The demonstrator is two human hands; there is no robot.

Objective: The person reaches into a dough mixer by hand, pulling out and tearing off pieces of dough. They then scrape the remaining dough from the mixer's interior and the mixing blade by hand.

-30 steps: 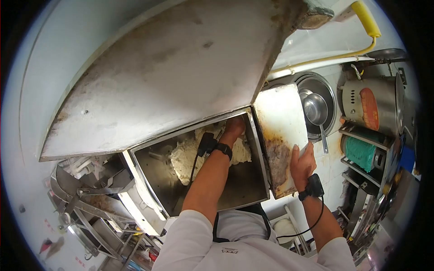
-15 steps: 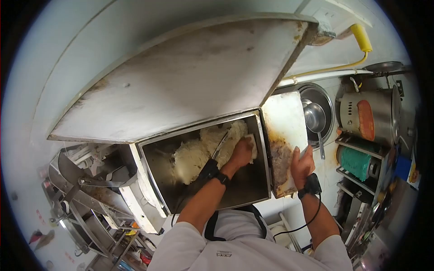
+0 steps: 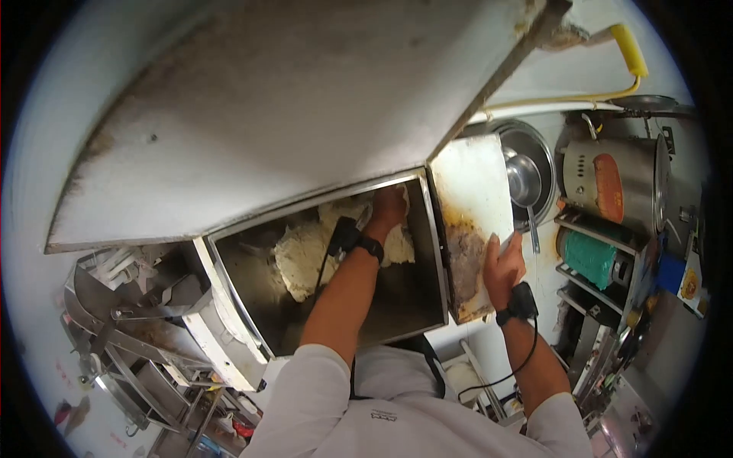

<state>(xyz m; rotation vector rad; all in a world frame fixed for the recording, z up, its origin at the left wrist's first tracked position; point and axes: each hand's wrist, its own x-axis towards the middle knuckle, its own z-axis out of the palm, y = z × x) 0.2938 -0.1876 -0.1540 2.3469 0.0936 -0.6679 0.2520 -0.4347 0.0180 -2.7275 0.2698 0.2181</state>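
Note:
A steel mixing tub (image 3: 252,298) holds a lumpy mass of pale dough (image 3: 294,263). At the tub's far side, my left hand (image 3: 391,204) is closed on the dough, its fingertips partly hidden. A dark wristband with a box-shaped device (image 3: 343,237) is strapped to that wrist. My right hand (image 3: 504,271) rests at the edge of the stained white side housing (image 3: 473,191), thumb and fingers apart, not holding any loose thing. The large white lid (image 3: 267,107) stands raised behind the tub.
Right of the housing, a ladle (image 3: 523,181) lies in a metal basin (image 3: 544,164). Farther right are a big steel pot (image 3: 649,179) and a shelf with a green-wrapped item (image 3: 588,258). Metal machine parts (image 3: 153,313) crowd the left. A yellow-handled pipe (image 3: 630,52) runs along the wall.
My left hand has moved farther toward the tub's back wall, and the dough near it has changed shape. My right hand stays at the housing edge. The camera view has shifted slightly.

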